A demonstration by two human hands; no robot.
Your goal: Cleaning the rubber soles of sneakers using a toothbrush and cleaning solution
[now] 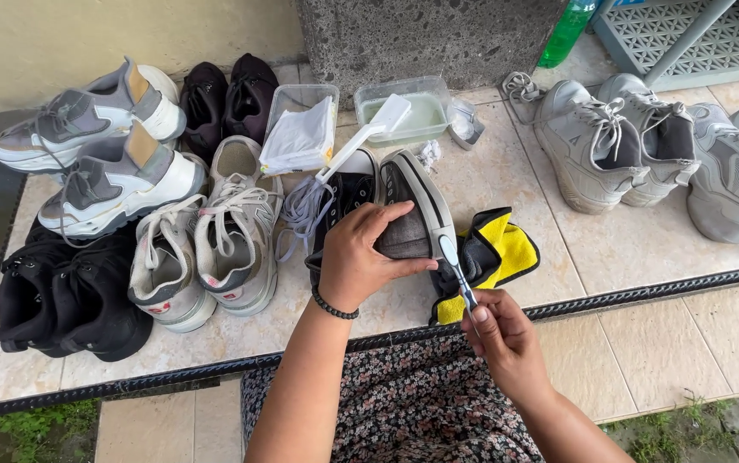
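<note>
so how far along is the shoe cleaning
Done: cannot tell, no pair looks clearly finished. In hand: left hand grips a black canvas sneaker while the right hand works a small brush along its white sole edge. Left: its mate and the surrounding pairs.

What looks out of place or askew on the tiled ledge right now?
Little stands out. The black sneaker is tipped on its side, but the left hand holds it that way while the right hand puts a small brush to its sole edge. A loose grey lace trails over neighbouring shoes. No spill shows.
</note>
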